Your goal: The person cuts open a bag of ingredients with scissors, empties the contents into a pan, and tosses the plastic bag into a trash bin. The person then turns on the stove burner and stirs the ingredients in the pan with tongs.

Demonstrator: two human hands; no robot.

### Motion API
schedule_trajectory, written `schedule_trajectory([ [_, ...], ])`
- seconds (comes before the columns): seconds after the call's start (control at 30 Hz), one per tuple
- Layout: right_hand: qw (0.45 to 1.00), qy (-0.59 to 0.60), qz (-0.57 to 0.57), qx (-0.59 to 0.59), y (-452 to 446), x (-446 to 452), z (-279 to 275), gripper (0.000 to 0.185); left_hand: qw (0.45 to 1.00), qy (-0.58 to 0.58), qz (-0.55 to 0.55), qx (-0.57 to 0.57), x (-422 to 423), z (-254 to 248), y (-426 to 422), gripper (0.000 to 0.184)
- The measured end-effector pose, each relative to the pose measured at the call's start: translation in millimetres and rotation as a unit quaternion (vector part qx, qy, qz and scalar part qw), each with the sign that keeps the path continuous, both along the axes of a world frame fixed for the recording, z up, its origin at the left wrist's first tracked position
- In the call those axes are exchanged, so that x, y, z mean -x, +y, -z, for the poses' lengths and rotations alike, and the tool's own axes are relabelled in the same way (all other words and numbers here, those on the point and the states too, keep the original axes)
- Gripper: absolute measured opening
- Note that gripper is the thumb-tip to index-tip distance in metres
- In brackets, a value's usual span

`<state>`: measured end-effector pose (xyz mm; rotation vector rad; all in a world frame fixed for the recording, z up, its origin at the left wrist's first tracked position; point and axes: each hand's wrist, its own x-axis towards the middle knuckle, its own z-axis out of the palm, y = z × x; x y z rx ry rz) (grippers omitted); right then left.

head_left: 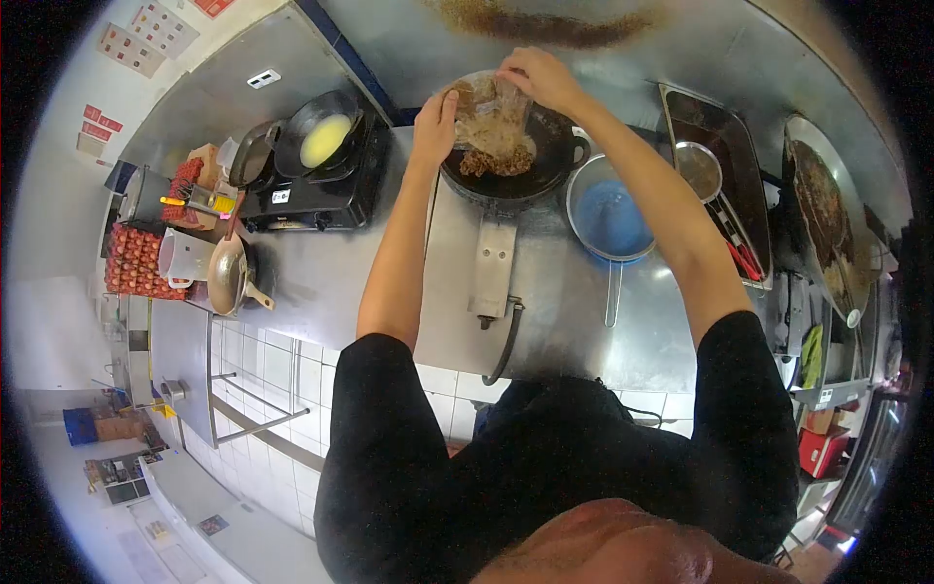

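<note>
A clear plastic bag (pixel 489 125) is tipped mouth-down over a black wok (pixel 520 188). Brown crumbly food (pixel 498 162) lies in the wok below the bag's mouth, and more brown stuff clings inside the plastic. My left hand (pixel 437 127) grips the bag's left side with the thumb on top. At the bag's upper right corner, my right hand (pixel 538 80) pinches the plastic. Just right of the wok, a strainer with a long handle (pixel 612 292) rests over a blue bowl (pixel 611 216).
On the left, a black gas stove (pixel 309 202) carries a pan with yellow liquid (pixel 326 141). Egg trays (pixel 146 261), a white jug (pixel 185 256) and a wok with a wooden handle (pixel 230 275) stand beyond it. A dark tray (pixel 725 146) with a ladle and tongs sits to the right.
</note>
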<state>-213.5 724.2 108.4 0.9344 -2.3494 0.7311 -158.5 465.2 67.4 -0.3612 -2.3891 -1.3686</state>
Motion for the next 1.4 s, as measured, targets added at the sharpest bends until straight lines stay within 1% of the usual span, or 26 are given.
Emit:
schedule_trajectory([
  [0.07,0.999,-0.052,0.002,-0.005,0.5,-4.2,-11.3,0.027,0.998,0.047,-0.012,0.037,15.9,9.3,-5.1,0.044],
  [0.17,0.996,-0.080,-0.014,0.038,1.6,-5.7,-10.2,0.024,0.996,0.075,-0.021,0.051,24.3,8.1,-5.5,0.045],
  [0.27,0.996,-0.052,-0.037,0.067,3.7,-2.9,-3.9,0.023,0.999,0.033,-0.007,0.005,16.6,-6.1,0.5,0.046],
  [0.37,0.993,-0.078,-0.011,0.082,3.7,-3.3,-0.9,0.024,0.998,0.011,0.028,-0.052,11.4,-20.5,5.8,0.047],
  [0.47,0.995,-0.048,-0.021,0.080,7.5,-4.9,0.4,0.024,0.979,-0.065,0.053,-0.188,13.7,-27.2,12.5,0.048],
  [0.57,0.994,-0.066,-0.002,0.091,11.4,-8.7,-4.2,0.024,0.988,-0.020,0.041,-0.146,11.6,-38.8,16.5,0.046],
  [0.67,0.991,-0.086,-0.006,0.107,17.5,-6.2,-0.6,0.023,0.999,0.000,0.025,-0.044,12.9,-49.6,11.7,0.036],
  [0.77,0.988,-0.115,-0.011,0.100,25.6,-5.4,6.7,0.024,0.980,0.030,0.103,-0.168,10.9,-55.4,17.7,0.025],
  [0.87,0.982,-0.147,-0.002,0.120,31.6,-1.0,18.5,0.024,0.997,0.022,0.056,-0.048,20.5,-59.3,10.2,0.019],
  [0.97,0.968,-0.218,-0.017,0.123,40.0,1.3,19.2,0.023,0.999,0.035,0.006,0.038,20.5,-63.5,11.1,0.019],
  [1.07,0.979,-0.177,-0.012,0.104,45.2,3.8,26.0,0.023,0.999,0.014,0.037,-0.033,36.2,-47.0,9.4,0.029],
  [1.17,0.945,-0.309,-0.017,0.105,57.4,15.5,33.5,0.025,0.993,-0.020,0.064,-0.100,25.7,-56.4,10.8,0.030],
  [1.2,0.969,-0.234,-0.007,0.079,58.1,13.5,30.7,0.025,0.995,-0.011,0.060,-0.085,21.9,-59.9,10.7,0.029],
  [1.27,0.996,-0.081,0.014,0.028,59.5,6.6,28.1,0.023,0.997,0.006,0.051,-0.052,14.2,-66.3,10.0,0.027],
  [1.37,0.991,-0.071,0.007,0.112,55.2,-1.6,20.9,0.022,0.997,0.024,0.042,-0.063,27.9,-50.0,2.9,0.023],
  [1.4,0.990,-0.102,0.001,0.098,55.9,-0.5,16.8,0.022,0.996,0.011,0.042,-0.078,27.7,-50.7,3.9,0.023],
])
